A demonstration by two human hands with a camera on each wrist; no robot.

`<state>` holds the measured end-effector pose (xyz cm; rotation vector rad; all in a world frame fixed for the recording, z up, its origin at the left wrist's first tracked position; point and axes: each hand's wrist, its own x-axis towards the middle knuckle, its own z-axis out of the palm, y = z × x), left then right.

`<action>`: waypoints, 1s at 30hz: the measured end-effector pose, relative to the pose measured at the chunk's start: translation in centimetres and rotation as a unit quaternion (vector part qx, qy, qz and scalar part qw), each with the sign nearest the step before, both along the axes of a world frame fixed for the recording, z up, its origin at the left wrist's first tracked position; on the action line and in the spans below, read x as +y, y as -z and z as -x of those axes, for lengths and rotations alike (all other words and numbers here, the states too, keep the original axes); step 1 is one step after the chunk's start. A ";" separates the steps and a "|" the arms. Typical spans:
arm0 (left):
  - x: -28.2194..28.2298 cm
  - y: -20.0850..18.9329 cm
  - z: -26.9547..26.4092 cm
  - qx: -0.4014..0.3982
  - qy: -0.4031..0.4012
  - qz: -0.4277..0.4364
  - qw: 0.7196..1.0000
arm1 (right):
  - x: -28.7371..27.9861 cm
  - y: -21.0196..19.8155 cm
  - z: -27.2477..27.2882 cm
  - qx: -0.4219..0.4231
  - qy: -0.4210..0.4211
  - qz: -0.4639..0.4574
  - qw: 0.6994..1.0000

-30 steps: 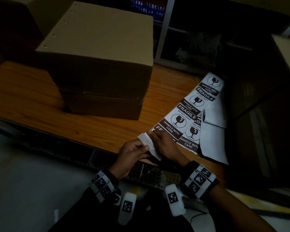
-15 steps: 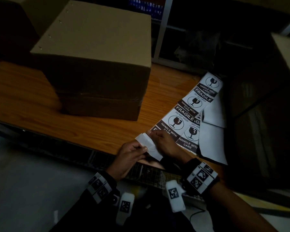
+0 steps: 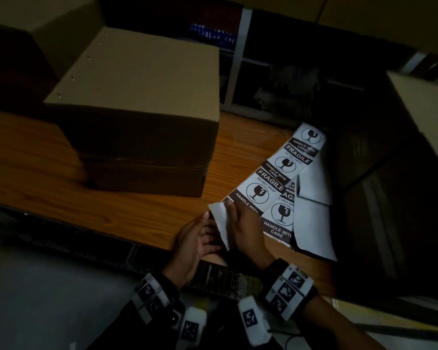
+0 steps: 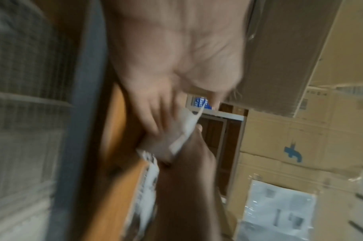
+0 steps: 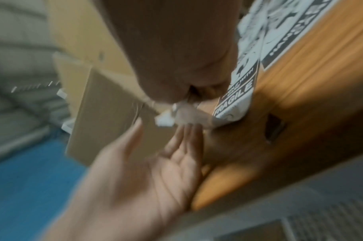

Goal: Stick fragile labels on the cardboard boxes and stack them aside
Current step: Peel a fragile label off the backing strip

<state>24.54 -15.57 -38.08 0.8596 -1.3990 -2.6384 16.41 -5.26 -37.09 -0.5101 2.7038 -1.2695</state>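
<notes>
Paper strip of fragile labels (image 3: 276,178) is lying on the wooden table (image 3: 142,213), long axis running from the near edge diagonally away to the right. Right hand (image 3: 245,228) is pinching the strip's near end, white backing (image 3: 221,223) curling up. Left hand (image 3: 195,243) is lying relaxed, fingers straight beneath that backing. Stacked cardboard boxes (image 3: 142,117) are standing left of the strip.

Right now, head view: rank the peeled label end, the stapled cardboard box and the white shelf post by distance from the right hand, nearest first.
1. Peeled label end: in the right hand itself, pinched at the near table edge.
2. Stapled cardboard box: on the table, up and to the left.
3. White shelf post: behind the table, past the box's right corner.
</notes>
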 end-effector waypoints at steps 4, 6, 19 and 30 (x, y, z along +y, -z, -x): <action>1.0 -0.5 1.7 -0.027 -0.043 0.089 0.995 | -0.7 0.8 -0.7 0.068 0.029 -0.005 0.997; 1.3 0.1 2.3 -0.045 -0.079 0.172 0.981 | -1.0 1.4 -1.0 0.059 0.037 0.011 0.998; 2.5 1.1 3.1 -0.021 -0.113 0.181 0.977 | -0.6 1.5 0.0 -0.137 0.070 0.161 0.975; 1.6 0.5 3.4 0.013 -0.133 0.253 0.958 | 0.3 -0.7 1.1 -0.060 -0.006 -0.015 0.998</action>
